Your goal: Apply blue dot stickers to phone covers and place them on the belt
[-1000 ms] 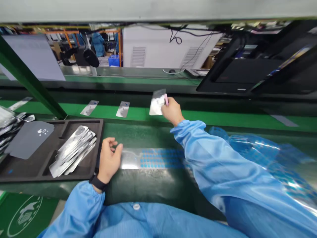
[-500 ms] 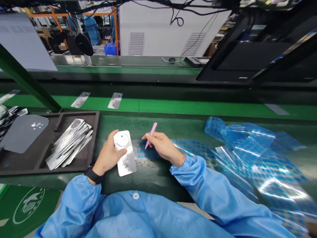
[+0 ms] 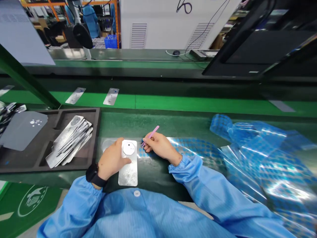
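My left hand grips the left side of a silver phone back cover, its thumb lying across the face. The cover has a round white camera area near its top and mottled grey marks lower down. My right hand is closed round pink tweezers, tips pointing down to the left, just right of the cover. Beneath the right hand runs a strip of clear film with blue dots. Its clear left end passes behind the cover and my left hand.
On the left, a black tray holds a pile of silver phone covers and a grey sheet with holes. Crumpled blue-dotted film spreads over the right side. Beyond, phone covers lie on a green conveyor belt.
My left hand has brought the cover slightly right and nearer to me, turning it straighter. The tweezers have tilted lower towards the film. Covers on the belt have shifted left.
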Tool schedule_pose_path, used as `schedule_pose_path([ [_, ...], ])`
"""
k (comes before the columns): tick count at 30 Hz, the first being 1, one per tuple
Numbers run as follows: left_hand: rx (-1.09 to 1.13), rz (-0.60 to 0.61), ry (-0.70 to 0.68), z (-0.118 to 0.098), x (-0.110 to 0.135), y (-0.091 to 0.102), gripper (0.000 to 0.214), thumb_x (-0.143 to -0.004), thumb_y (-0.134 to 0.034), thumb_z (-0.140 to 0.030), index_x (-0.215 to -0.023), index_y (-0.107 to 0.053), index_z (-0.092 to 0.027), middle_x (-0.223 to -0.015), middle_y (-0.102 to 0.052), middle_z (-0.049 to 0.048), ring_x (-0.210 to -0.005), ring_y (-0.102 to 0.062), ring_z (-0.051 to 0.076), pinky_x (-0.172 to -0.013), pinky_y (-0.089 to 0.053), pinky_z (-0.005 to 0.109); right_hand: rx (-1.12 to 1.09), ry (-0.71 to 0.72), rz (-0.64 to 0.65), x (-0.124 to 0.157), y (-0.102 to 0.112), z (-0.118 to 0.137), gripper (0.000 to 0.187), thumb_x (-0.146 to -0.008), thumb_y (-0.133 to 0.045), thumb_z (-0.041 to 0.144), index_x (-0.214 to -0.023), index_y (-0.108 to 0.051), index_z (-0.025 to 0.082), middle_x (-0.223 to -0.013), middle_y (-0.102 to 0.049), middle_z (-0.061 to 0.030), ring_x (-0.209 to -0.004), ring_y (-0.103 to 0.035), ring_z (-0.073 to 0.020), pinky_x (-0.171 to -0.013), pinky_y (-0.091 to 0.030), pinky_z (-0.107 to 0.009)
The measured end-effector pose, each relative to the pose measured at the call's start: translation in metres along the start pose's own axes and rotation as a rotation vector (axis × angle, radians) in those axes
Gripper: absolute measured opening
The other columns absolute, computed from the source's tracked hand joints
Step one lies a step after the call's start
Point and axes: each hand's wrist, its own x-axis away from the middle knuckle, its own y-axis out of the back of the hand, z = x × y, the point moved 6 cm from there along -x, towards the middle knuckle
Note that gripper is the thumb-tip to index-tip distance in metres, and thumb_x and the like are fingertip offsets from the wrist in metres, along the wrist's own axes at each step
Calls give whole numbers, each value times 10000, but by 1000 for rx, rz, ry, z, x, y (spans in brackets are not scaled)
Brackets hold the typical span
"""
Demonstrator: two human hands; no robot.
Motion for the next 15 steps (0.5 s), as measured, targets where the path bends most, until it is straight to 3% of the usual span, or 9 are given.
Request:
schedule_pose_path([
  [6,-115,8,13,-1,2,2,682,-669,-787,-402,-1233,-484,-167,-1118,-650,139,-1020,-629,319,-825,-468,381,23,-8,37,0,-3,4,148,-877,-586,134,-730,-585,146,-561,-664,1,-457,-627,-96,-461,-511,-182],
  [10,-136,-78,-104,-5,0,1,620,-667,-799,-382,-1202,-536,-210,-1245,-574,124,-1168,-492,341,-927,-414,474,29,-24,23,-1,-2,3,176,-887,-582,154,-712,-589,140,-563,-664,-6,-450,-618,-93,-455,-510,-182],
  [15,-59,-78,-220,-8,0,-3,576,-643,-830,-315,-1154,-576,-232,-1324,-563,75,-1220,-412,326,-978,-363,506,35,-18,21,-1,-3,3,189,-886,-590,165,-698,-594,139,-563,-666,-8,-446,-615,-92,-447,-504,-180],
])
